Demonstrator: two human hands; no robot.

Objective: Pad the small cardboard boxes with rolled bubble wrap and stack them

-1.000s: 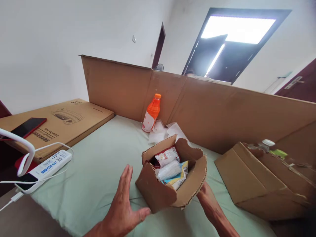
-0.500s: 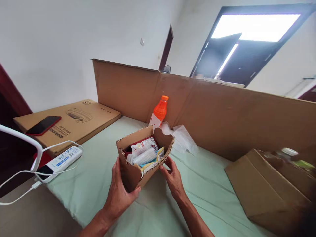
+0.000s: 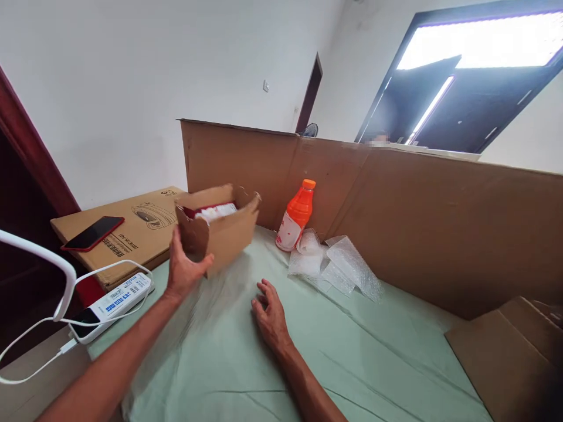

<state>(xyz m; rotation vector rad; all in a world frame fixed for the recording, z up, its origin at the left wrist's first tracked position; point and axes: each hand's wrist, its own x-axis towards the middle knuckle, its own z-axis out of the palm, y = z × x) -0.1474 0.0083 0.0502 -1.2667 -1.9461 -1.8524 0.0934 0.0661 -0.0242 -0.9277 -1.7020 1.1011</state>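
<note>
I see the left hand holding the small open-topped brown cardboard box up off the counter. The thumb is pressed on the near face and the other fingers are wrapped round the left end, so they are clamped on the cardboard. The box hangs in the air over the left part of the pale green cloth that covers the counter, slightly tilted. White and red packets show just above its rim.

The right hand lies palm down on the cloth below and to the right of the box. Its fingers are loosely apart and hold nothing.

Just left of the box sits a flat printed cardboard carton with a red phone on top, and a white power strip with its cable lies by the carton's near edge. Behind the box, an orange plastic bottle stands against the tall cardboard wall, with clear bubble wrap crumpled beside it.

As I judge it, the step in hand is a one-handed carry — the box is lifted clear and supported from one end only. Any set-down calls for keeping the box level so the packets stay in, and for a free patch clear of the phone and the cable. The idle right hand is near enough to steady the far end if the grip slips.
</note>
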